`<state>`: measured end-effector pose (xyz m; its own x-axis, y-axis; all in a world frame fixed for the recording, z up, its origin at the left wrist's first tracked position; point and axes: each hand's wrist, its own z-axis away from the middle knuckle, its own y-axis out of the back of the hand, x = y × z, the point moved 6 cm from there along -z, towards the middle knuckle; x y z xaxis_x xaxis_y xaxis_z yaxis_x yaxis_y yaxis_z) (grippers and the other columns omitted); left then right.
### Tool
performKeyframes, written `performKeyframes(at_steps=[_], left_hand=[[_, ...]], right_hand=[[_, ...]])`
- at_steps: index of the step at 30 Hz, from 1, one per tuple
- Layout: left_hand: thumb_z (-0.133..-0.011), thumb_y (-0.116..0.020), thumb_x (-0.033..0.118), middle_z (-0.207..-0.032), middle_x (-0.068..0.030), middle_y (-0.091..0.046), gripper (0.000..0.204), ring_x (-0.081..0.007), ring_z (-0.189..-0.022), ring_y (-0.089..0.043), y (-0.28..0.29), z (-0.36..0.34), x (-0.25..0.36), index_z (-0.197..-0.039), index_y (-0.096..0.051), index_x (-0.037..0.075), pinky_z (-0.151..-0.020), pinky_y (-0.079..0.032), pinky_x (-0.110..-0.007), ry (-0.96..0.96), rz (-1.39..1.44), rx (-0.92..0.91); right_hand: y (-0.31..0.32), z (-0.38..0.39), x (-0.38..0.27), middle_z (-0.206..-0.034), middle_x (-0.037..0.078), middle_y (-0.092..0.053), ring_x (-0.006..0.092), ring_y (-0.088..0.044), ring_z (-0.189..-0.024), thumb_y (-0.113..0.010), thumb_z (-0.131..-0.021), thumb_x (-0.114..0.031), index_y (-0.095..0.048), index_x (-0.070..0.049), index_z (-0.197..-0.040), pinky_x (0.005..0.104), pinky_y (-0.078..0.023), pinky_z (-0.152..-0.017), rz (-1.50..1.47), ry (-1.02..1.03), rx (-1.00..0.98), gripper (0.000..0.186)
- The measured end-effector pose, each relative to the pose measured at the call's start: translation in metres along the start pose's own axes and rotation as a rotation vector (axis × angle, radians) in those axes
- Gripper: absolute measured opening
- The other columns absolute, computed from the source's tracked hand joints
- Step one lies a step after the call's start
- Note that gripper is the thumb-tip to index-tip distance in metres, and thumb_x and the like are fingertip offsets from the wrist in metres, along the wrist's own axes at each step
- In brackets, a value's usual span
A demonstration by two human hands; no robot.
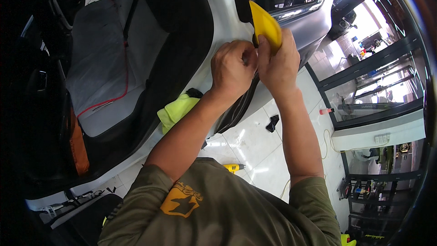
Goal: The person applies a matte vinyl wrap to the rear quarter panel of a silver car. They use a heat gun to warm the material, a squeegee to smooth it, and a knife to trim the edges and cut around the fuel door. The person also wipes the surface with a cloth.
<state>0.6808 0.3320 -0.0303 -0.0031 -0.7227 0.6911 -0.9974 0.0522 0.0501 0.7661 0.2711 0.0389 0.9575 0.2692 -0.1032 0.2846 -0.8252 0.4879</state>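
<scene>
Right in front is a big silver-white car with its back door open, so you can see the grey back seat inside, with a thin red cord lying across it. Below the car is a shiny white tile floor. A green-yellow cloth hangs by the sill of the door opening, near enough to grab. The person wears an olive shirt and reaches both arms up to the edge of the car body by the door opening. The right hand is closed around a yellow plastic scraper, with the fingers wrapped round its lower part; I think it is held that way so the flat edge can push hard on the car skin. The left hand is curled right beside it, touching the right hand, with the fingertips pressed together as if pinching something thin at the body edge; what it pinches is too small to tell. On the floor lie a small black piece and a yellow tool, well apart from the hands
</scene>
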Motion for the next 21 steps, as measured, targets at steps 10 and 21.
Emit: performKeyframes(at_steps=[10,21], left_hand=[[-0.085,-0.071,0.006,-0.075,-0.0073,-0.069,0.009,-0.0110,-0.062,-0.063,0.002,0.000,-0.009,-0.088,-0.068,-0.001,-0.059,-0.050,-0.025,0.167,0.053,-0.108],[-0.080,-0.071,0.006,-0.075,-0.0127,-0.068,0.009,-0.0224,-0.062,-0.066,0.004,-0.001,-0.007,-0.084,-0.067,-0.001,-0.061,-0.052,-0.032,0.139,0.116,-0.164]], right_hand=[[0.021,0.011,0.022,-0.081,0.019,-0.063,0.0377,-0.063,-0.074,-0.067,-0.086,-0.015,-0.055,0.001,-0.095,0.0390,-0.049,-0.068,-0.181,-0.388,-0.062,0.022],[0.005,0.006,0.008,-0.079,0.016,-0.057,0.0347,-0.058,-0.068,-0.067,-0.086,-0.008,-0.054,-0.001,-0.093,0.0408,-0.047,-0.063,-0.048,-0.086,-0.036,0.017]])
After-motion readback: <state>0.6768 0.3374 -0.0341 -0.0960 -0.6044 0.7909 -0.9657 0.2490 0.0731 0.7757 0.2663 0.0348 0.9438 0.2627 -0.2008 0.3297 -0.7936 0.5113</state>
